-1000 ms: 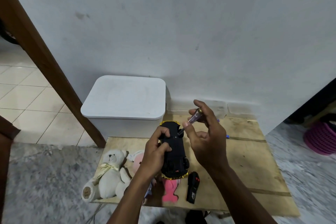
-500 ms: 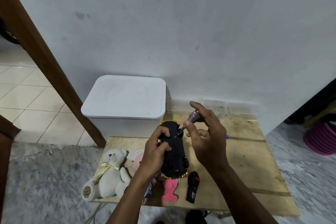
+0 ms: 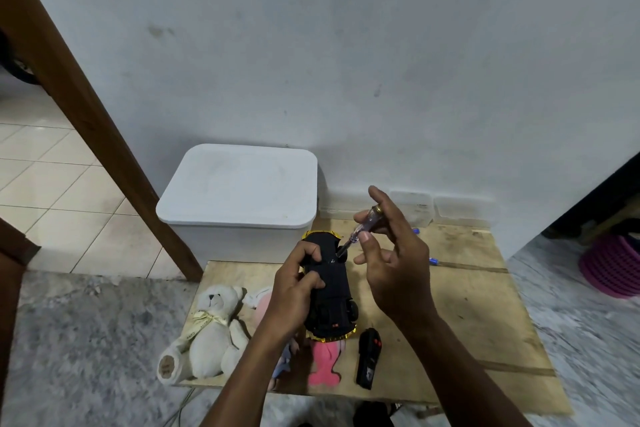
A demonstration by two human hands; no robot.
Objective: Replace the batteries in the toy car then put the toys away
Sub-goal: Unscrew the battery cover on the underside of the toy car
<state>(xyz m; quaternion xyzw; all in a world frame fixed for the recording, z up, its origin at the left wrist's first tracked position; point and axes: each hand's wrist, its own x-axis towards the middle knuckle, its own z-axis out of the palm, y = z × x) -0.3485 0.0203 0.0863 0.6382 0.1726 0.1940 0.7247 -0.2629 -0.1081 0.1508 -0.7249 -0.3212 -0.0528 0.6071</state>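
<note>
My left hand [image 3: 295,291] grips a black toy car [image 3: 329,295] with gold trim, turned underside up above the wooden board [image 3: 485,315]. My right hand [image 3: 391,263] pinches a clear-handled screwdriver [image 3: 360,229] between thumb and fingers, its tip set on the car's underside near the far end. A black remote control [image 3: 369,359] lies on the board just below the car. A white teddy bear [image 3: 207,329] and a pink soft toy [image 3: 323,366] lie at the board's near left. Small blue batteries [image 3: 433,261] peek out behind my right hand.
A white lidded storage bin [image 3: 239,187] stands at the wall behind the board's left end. Clear plastic containers [image 3: 464,210] sit along the wall at the back. A brown door frame [image 3: 86,121] slants at left. A purple basket [image 3: 613,270] is on the floor at right.
My right hand has shifted its fingers round the screwdriver handle, turning it a little. The car and my left hand stay where they were.
</note>
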